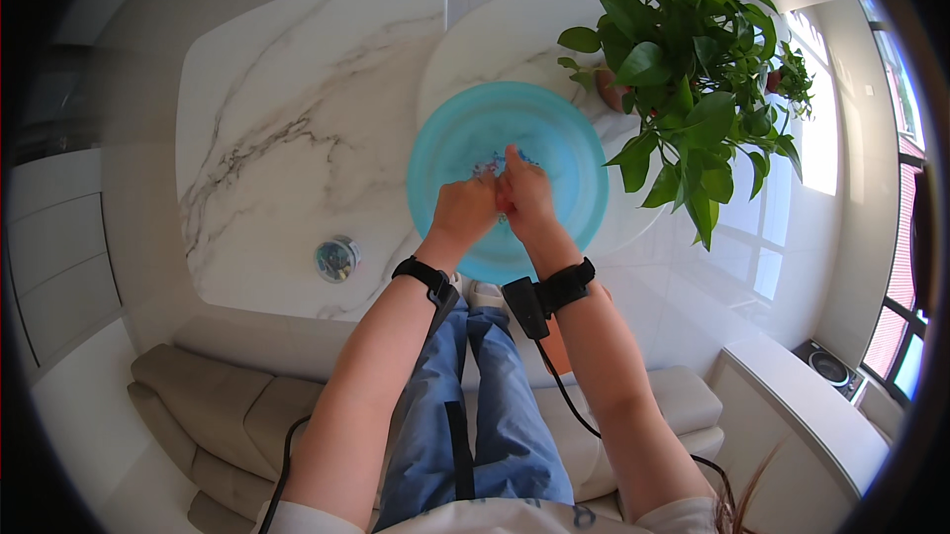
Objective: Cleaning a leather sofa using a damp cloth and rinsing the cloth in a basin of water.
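Forearms [356, 395] are spanning the head view, my left grip [468, 211] and right grip [528, 197] touching above small coloured pieces [486, 167] in the blue basin [588, 207]; I cannot tell whether they are holding any; I seem to be handling those pieces, the next move probably calling for steadiness

Nothing I can actually read here, tbh. Closest thing is some dark bluish, letter-like marks [585, 514] along the front edge of the wearer's pale fabric top [495, 517], but they're foreshortened and too small to make out. The small, round, clear container [337, 259] toward the near edge of the white, grey-veined, marble-look tabletop [287, 69] might carry print on it, can't tell, it's way too blurry.
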Available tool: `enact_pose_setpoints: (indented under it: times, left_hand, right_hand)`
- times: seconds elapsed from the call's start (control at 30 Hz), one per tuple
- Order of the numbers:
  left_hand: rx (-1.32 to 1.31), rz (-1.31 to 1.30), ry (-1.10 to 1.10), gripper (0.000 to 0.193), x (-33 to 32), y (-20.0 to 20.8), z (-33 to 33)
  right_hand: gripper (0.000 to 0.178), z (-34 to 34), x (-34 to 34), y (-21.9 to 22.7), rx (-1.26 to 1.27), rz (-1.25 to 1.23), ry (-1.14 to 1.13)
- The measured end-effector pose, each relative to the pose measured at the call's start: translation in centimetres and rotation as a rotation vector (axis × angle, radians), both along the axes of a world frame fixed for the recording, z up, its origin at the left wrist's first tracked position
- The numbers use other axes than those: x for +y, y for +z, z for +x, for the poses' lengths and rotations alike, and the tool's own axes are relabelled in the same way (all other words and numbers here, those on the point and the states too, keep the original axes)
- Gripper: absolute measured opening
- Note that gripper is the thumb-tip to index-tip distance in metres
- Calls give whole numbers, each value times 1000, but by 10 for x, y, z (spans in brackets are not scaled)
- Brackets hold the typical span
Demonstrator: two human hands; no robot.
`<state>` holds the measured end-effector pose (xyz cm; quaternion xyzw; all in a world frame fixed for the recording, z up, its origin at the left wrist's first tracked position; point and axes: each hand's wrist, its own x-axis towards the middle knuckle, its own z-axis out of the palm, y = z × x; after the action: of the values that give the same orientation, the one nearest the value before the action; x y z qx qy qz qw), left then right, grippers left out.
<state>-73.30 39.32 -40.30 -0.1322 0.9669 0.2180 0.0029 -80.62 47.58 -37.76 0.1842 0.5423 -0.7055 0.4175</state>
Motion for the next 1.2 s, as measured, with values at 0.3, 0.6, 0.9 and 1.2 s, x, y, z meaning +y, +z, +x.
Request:
enact_pose_setpoints:
  times: [0.3, 0.6, 0.9, 1.2]
  left_hand:
    - [-123, -27, 20, 12, -8, 4, 7]
    - [-313, 500, 167, 54, 1, 47, 21]
    - [-236, 1128, 458, 53, -2, 95, 43]
    - [0, 1447, 647, 51, 28, 190, 46]
  right_hand:
    - [44, 11, -8, -4, -77, -2, -92]
    - [36, 26, 27, -6, 51, -222, -165]
    - [29, 26, 59, 60, 410, -96, 304]
    - [36, 33, 86, 130, 932, 99, 521]
